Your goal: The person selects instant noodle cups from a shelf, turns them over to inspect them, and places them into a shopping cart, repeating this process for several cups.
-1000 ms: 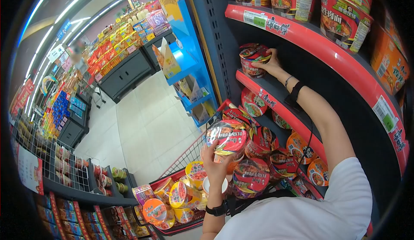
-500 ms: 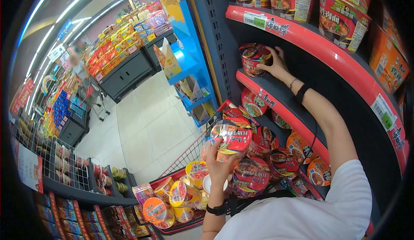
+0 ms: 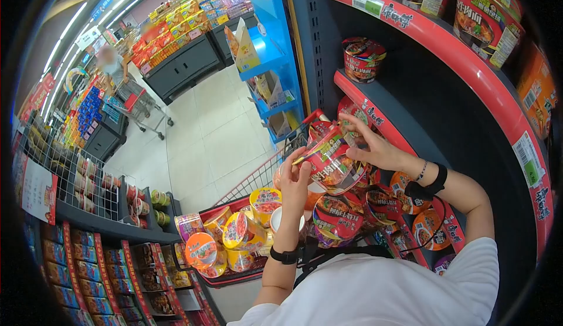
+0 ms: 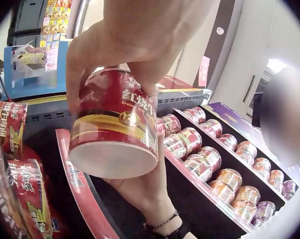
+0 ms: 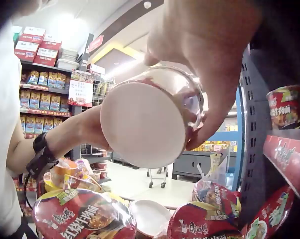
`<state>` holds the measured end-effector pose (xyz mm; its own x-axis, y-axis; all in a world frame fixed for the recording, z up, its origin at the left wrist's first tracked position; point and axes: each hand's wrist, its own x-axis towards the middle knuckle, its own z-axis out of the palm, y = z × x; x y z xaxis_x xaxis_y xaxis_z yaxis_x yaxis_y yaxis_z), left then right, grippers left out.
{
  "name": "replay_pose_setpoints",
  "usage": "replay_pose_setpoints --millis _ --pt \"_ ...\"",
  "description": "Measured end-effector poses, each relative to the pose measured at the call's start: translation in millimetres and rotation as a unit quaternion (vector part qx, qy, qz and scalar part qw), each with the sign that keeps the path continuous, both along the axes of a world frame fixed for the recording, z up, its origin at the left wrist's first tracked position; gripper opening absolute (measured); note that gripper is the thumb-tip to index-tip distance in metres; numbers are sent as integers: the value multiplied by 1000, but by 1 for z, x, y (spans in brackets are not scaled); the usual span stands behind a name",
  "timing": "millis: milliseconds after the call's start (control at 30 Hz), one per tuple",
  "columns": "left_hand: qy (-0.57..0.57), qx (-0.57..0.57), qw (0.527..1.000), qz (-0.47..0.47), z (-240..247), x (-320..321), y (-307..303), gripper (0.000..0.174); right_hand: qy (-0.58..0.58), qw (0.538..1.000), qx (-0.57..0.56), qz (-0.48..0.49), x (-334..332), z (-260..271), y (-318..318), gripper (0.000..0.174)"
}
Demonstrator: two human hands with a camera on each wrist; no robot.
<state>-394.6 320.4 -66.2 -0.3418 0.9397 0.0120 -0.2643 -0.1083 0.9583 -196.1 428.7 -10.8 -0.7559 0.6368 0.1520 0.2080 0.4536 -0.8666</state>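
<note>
A red instant noodle cup is raised over the loaded cart, its white base showing in the right wrist view. My left hand grips its left side, thumb and fingers around the wall. On the opposite side my right hand holds the cup near the lid end, thumb and fingers spread round it. Another red noodle cup stands upright on the shelf to the right, apart from both hands. Below the held cup lies a red noodle cup with its lid facing up.
The shopping cart carries several yellow and orange cups. Red-edged shelves with more cups curve along the right, and a blue display stand stands ahead. A person with a cart is in the far aisle.
My right hand has let go of the cup on the shelf and come down to the one in my left hand. That held cup has been tilted, showing its side. The far person has come nearer.
</note>
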Motion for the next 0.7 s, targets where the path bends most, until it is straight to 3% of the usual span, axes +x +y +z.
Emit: replay_pose_setpoints --millis 133,200,233,300,333,367,467,567,700 --pt "61 11 998 -12 -1 0 -2 46 15 999 -51 7 4 -7 0 75" --pt "-25 14 1000 9 6 2 -4 56 28 962 -269 -33 10 5 -6 77" --pt "-23 17 1000 13 7 3 -5 56 29 963 -266 -29 11 1 -6 77" --pt "6 58 998 -30 7 4 -6 68 168 905 -384 -75 14 -12 -7 73" --pt "27 77 995 -56 7 5 -4 86 177 900 -394 -58 16 -12 -7 72" --pt "29 81 995 -41 9 7 -5 86 172 903 -392 -43 16 -9 -10 72" --pt "117 57 990 -60 24 14 -6 101 144 962 -229 -25 19 4 -20 81" --pt "151 61 986 -47 34 14 1 107 173 961 -216 -12 26 9 -23 86" --pt "175 149 970 -83 58 25 20 117 207 968 -135 -30 34 13 -23 106"
